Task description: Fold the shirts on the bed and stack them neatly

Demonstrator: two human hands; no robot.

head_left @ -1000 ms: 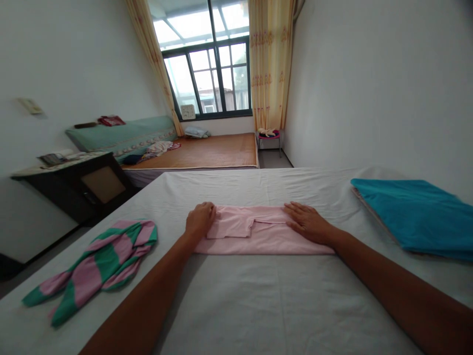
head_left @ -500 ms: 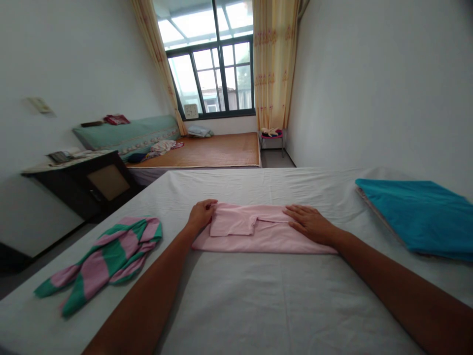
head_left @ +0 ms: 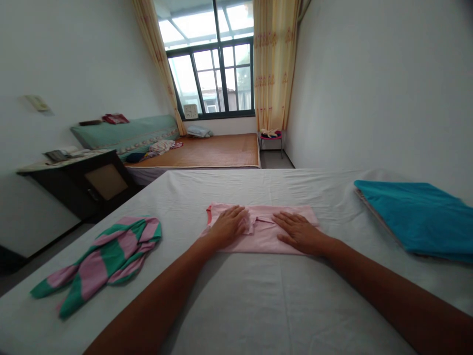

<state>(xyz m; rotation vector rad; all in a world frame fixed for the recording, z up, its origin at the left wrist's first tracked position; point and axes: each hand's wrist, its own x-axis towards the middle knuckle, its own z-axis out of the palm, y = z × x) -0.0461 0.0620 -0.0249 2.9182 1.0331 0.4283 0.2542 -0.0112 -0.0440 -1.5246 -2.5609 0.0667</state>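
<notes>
A pink shirt (head_left: 258, 242), folded into a long flat strip with one sleeve laid across its top, rests on the white sheet in front of me. My left hand (head_left: 229, 227) lies over the sleeve and the left part of the shirt, fingers stretched out and blurred a little. Flat on the right part is my right hand (head_left: 300, 232), its fingers spread towards the middle. Red trim shows at the shirt's left end. Both palms hide some of the cloth beneath them.
A pink-and-green striped garment (head_left: 107, 256) lies crumpled to the left on the white sheet (head_left: 244, 305). At the right is a folded blue cloth (head_left: 417, 214). Beyond stand a dark cabinet (head_left: 79, 182) and another bed with a brown mat (head_left: 218, 150).
My left hand has moved right, from pinching the shirt's left end to lying flat on the sleeve. My right hand has slid slightly left over the cloth.
</notes>
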